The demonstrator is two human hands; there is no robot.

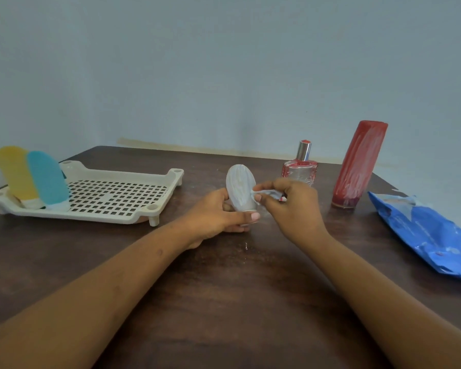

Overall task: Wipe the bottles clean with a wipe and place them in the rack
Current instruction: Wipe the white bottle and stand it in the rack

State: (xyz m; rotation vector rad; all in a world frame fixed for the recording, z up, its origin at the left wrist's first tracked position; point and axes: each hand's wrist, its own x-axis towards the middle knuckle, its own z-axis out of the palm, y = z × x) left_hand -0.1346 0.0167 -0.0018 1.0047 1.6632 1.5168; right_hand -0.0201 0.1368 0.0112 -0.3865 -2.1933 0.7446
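A small white oval bottle (239, 185), streaked with smears, is held upright at the table's middle by my left hand (218, 215), which grips its lower part. My right hand (290, 206) pinches a crumpled white wipe (266, 193) against the bottle's right side. On the left stands a cream perforated rack (112, 194) with a yellow bottle (15, 173) and a teal bottle (47, 179) upright at its left end. A small red perfume bottle (301, 166) with a silver cap and a tall red smeared bottle (358, 163) stand behind my right hand.
A blue wipe packet (426, 233) lies at the right edge of the dark wooden table (224, 288). A pale blue wall runs close behind the table's far edge.
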